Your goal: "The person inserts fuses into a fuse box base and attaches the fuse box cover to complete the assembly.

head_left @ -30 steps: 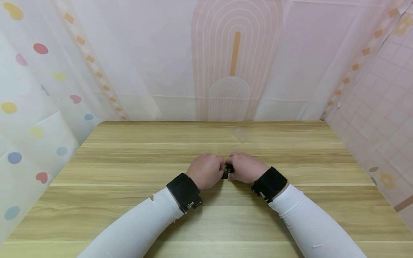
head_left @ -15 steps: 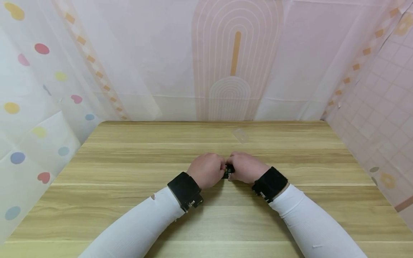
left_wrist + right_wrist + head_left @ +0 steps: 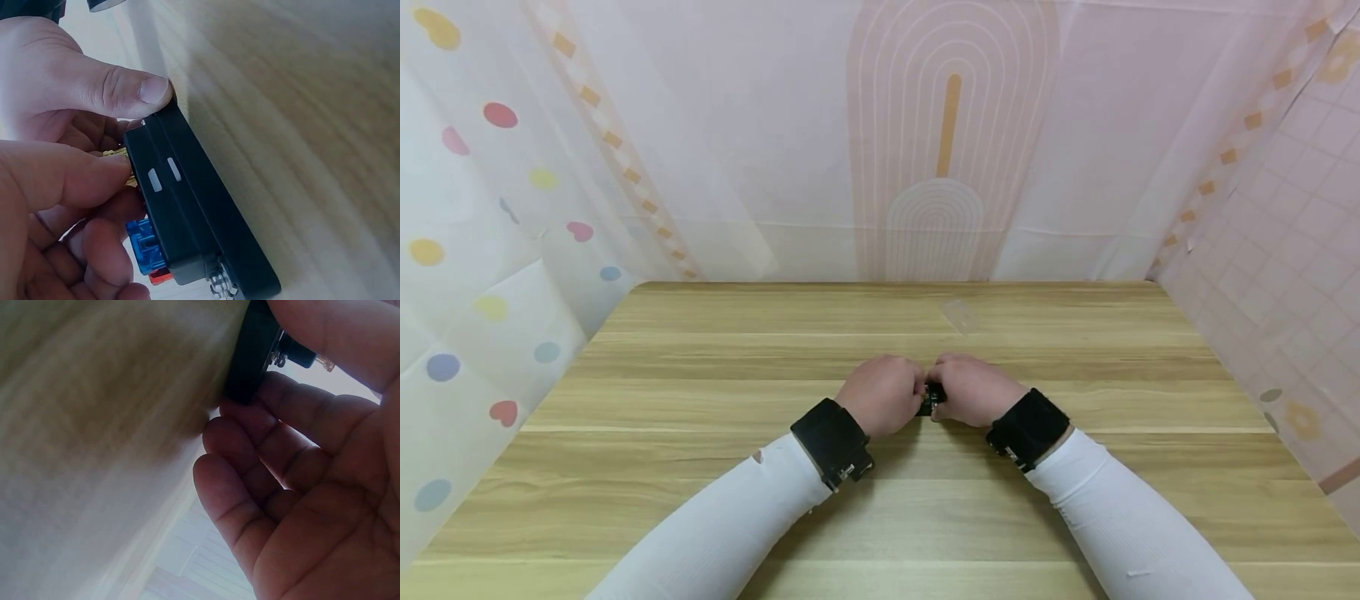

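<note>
- Both hands meet at mid-table: the left hand (image 3: 883, 395) and the right hand (image 3: 974, 390) are knuckle to knuckle, with only a sliver of the small black module (image 3: 932, 397) peeking out between them in the head view.
- The left wrist view opens it right up: the black module (image 3: 194, 219) is a flat slab on edge, with two white marks on its side, a blue part and a red bit low down, and a screw at the bottom corner.
- In that view a thumb (image 3: 119, 87) presses on the module's top corner, while the nearer fingers (image 3: 69, 181) pinch a little gold-coloured connector (image 3: 124, 164) on its back.
- The right wrist view gives the other side: the module (image 3: 250, 356) sits at the fingertips (image 3: 250, 419), thumb over the top, fingers curled round it and pressed side by side, palm open below.
- Against the frame half a second back, next to nothing differs: hands and module sit on the same spot, the same tight grip.
- Around them lies the wooden table (image 3: 700, 375), with a small clear plastic piece (image 3: 958, 314) well beyond the hands, and patterned curtain sheets (image 3: 947, 142) on three sides.
- The hands themselves block the head camera's look at the module; both wrist views are blurred across the table surface.
</note>
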